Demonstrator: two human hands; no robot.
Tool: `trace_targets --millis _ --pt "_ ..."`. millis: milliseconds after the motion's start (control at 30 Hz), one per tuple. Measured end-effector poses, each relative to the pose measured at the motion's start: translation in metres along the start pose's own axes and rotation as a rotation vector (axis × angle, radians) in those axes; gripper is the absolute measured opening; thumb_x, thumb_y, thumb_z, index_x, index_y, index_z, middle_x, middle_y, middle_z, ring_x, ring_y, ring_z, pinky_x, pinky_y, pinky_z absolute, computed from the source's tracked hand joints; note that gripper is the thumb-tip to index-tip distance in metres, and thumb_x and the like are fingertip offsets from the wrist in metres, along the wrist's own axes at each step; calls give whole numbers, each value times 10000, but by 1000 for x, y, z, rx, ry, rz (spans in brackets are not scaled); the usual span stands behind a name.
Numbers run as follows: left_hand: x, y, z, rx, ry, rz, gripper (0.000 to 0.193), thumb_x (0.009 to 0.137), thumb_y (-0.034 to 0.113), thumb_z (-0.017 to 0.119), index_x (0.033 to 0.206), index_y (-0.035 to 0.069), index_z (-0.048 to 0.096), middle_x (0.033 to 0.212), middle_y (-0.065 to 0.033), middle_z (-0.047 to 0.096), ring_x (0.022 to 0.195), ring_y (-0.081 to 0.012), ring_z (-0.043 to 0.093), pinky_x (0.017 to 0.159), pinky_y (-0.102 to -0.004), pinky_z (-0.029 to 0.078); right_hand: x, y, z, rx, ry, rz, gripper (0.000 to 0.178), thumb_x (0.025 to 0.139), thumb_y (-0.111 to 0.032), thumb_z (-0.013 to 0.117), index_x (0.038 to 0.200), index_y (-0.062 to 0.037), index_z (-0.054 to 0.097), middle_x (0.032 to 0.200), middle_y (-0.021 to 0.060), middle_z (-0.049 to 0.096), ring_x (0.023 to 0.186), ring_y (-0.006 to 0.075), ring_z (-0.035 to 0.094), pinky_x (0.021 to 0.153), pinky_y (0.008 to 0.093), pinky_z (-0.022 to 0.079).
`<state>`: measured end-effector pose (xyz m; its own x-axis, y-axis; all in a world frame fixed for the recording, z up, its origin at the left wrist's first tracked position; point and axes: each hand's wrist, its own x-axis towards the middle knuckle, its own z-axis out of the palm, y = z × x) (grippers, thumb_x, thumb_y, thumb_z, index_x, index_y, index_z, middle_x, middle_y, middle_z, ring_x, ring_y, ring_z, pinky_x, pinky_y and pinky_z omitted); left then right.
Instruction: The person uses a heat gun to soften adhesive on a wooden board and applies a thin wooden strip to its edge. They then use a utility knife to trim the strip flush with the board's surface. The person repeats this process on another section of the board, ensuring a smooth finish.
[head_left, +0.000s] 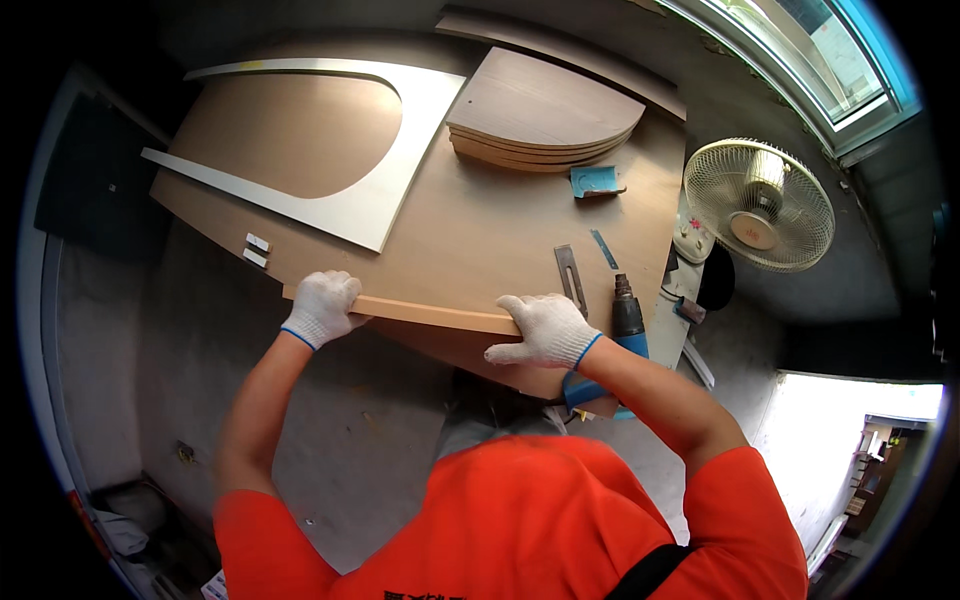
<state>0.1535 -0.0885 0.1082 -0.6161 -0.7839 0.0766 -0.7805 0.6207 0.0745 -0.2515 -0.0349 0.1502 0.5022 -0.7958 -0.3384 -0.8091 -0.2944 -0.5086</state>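
Observation:
A wood-coloured board (435,312) is held at the near edge of the workbench, its long narrow edge facing up. My left hand (324,306), in a white knitted glove, is wrapped over the board near its left end. Toward the other end my right hand (548,330), gloved alike, grips the same board with thumb and fingers on opposite sides. A heat gun (628,310) with a dark nozzle and blue body lies just right of my right hand. Beside it, a slotted metal blade (571,275) rests on the bench.
A white panel with a rounded cutout (400,170) lies at the far left of the workbench (460,215). Stacked curved boards (550,95), a blue curved piece (596,181) and a thin blue strip (604,249) lie on the right. A fan (760,205) stands beyond the right edge.

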Motion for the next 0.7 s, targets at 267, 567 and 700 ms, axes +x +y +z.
trace_targets --millis 267,567,700 --pt "-8 -19 10 -88 105 -9 408 652 392 939 769 166 621 799 -50 653 765 -291 701 680 -453 556 18 -10 1 -48 -118 124 961 791 -752 801 1364 9 672 1187 256 768 1103 418 746 1000 462 575" --pt "-13 -19 9 -119 105 -25 391 653 376 931 783 148 641 789 -59 651 747 -284 698 674 -457 548 117 -111 36 -40 -3 -24 1185 748 -731 851 1517 97 498 1241 298 736 1141 448 731 1046 474 555" --pt "-12 -20 8 -99 85 -18 426 666 427 931 787 139 642 803 -62 662 759 -284 705 701 -458 562 144 -142 41 6 4 -82 1165 759 -738 838 1493 105 511 1178 296 752 1103 439 740 1020 467 557"
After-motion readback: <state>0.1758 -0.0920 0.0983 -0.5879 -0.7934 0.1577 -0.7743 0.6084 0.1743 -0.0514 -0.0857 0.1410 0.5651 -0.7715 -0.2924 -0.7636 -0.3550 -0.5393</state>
